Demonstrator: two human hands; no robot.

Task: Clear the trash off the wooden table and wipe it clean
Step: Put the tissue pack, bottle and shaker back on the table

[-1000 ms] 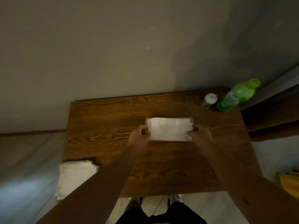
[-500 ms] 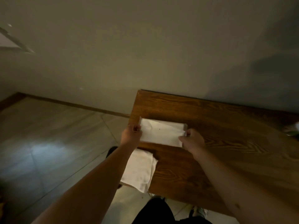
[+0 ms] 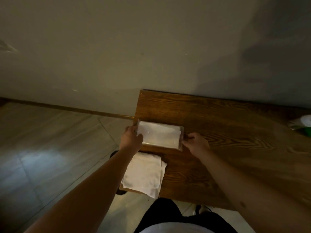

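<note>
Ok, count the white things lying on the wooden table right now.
2: a clear plastic pack of white tissues gripped at both ends near the table's left edge, and a folded white cloth overhanging the near-left corner. More may lie beyond the frame.

Views: I have one, worn on the head.
Facing: forward and down, onto the table's (image 3: 218, 132) left edge.
Range: close, both forearms in shot.
</note>
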